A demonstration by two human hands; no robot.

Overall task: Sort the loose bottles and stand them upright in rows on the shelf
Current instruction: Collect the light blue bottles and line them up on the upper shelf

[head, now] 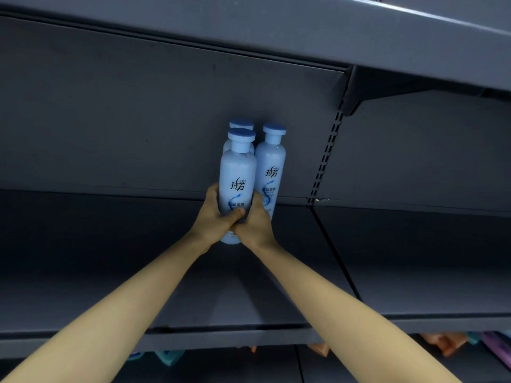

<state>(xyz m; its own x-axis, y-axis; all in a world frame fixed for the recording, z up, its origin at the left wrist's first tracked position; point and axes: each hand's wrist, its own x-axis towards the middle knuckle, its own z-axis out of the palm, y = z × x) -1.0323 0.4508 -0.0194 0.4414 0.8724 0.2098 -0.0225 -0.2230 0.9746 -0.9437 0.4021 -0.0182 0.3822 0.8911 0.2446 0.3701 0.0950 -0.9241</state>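
Grey shelf [110, 258] is filling most of the view. Front bottle [237, 175] is standing upright near its back, right bottle [272, 164] just beside, back bottle [241, 125] peeking out behind. Left hand [215, 217] and right hand [255, 222] are both gripping the front bottle's lower half.

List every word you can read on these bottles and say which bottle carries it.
"拉芳": front bottle, gripped by the left hand and right hand.
"拉芳": right bottle.
"润柔滑": front bottle, under the brand; the character before it is blurred.
Lower line on the right bottle: blurred, partly hidden.
Small print above both brands: too small.
Label of the rear bottle: hidden.
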